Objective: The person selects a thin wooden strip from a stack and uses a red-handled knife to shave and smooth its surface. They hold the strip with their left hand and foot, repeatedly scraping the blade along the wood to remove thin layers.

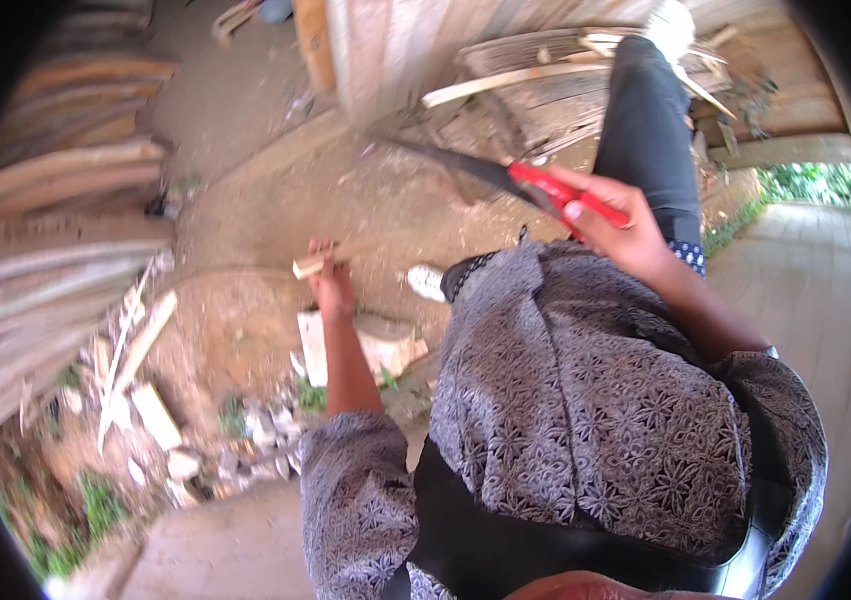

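Observation:
My right hand (614,228) is closed round the red handle of a hand saw (466,165). Its dark blade points up and to the left, above the bare ground. Lower and to the left, my left hand (334,288) grips a small wood offcut (308,267) between its fingers. The saw blade and the offcut are apart. Below my left hand, pale wood pieces (314,345) lie on the ground.
Stacked planks (76,170) line the left side. More boards and strips (516,82) lie by the plank wall ahead. Wood scraps and rubble (156,415) are at the lower left. A tiled walkway (796,290) runs along the right.

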Demonstrator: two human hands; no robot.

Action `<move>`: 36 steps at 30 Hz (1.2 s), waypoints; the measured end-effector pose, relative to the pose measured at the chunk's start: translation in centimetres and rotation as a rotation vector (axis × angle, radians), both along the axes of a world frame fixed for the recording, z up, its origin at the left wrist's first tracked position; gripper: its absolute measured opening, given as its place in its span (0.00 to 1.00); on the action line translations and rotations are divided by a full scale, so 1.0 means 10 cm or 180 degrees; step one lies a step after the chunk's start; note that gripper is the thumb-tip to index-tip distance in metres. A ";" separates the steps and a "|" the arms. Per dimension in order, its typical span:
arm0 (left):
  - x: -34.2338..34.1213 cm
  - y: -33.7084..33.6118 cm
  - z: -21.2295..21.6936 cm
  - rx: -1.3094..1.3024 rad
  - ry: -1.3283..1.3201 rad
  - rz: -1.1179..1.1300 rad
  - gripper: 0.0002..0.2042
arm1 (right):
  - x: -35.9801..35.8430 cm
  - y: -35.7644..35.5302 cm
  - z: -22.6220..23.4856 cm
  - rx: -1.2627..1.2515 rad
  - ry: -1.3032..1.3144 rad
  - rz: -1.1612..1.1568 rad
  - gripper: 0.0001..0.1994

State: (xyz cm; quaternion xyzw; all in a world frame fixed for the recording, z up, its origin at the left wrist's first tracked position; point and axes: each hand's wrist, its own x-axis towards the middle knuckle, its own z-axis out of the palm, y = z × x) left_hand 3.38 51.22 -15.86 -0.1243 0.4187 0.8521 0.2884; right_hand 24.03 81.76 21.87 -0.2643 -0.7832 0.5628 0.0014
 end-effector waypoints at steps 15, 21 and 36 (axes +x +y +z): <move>0.26 0.23 2.42 0.2167 0.0175 0.0390 0.15 | -0.54 0.37 -0.37 -0.0232 0.0400 0.0846 0.11; -0.04 0.35 2.72 0.2584 0.0255 -0.0259 0.11 | -0.22 0.08 -0.40 -0.0531 0.0394 0.0937 0.12; -0.05 1.70 2.71 0.0155 0.1625 -0.3033 0.21 | 1.31 0.13 -0.04 -0.0423 -0.0120 -0.0658 0.13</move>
